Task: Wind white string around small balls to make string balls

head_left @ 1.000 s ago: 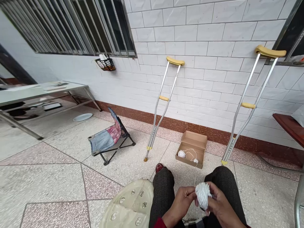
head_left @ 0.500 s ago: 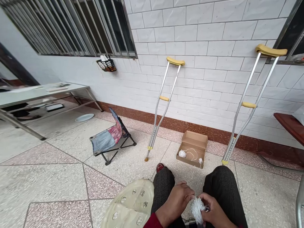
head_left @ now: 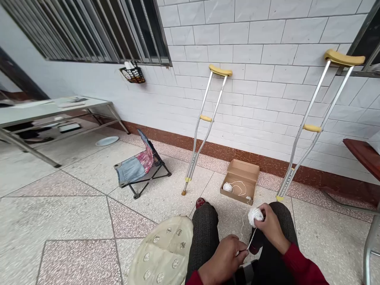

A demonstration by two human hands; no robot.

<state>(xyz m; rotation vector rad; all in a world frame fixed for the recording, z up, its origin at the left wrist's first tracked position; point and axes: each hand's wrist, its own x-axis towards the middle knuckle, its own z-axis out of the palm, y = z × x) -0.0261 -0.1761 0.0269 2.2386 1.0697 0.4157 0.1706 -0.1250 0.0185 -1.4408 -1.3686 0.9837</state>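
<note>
My right hand [head_left: 269, 225] is closed on a ball of white yarn [head_left: 255, 216], held up over my right knee. Lower and to the left, my left hand [head_left: 228, 253] pinches the yarn strand [head_left: 251, 238] that runs down from the ball. A loose, kinked length of yarn [head_left: 242, 223] hangs between my legs and leads up toward the open cardboard box [head_left: 237, 199] on the floor. Inside that box lie a larger white yarn ball [head_left: 227, 187], a small one [head_left: 248, 198] at the right corner, and a loop of yarn.
A crutch [head_left: 205, 118] leans on the tiled wall behind the box, another crutch [head_left: 311, 128] farther right. A low folding chair [head_left: 130, 170] stands left. Beside my left leg is a round cream stool top [head_left: 163, 253]. A glass table [head_left: 97, 103] and a plate [head_left: 107, 141] are at far left.
The yarn ball has risen and moved forward with my right hand, away from my left hand. A strand now stretches between the hands. My left hand has dropped slightly.
</note>
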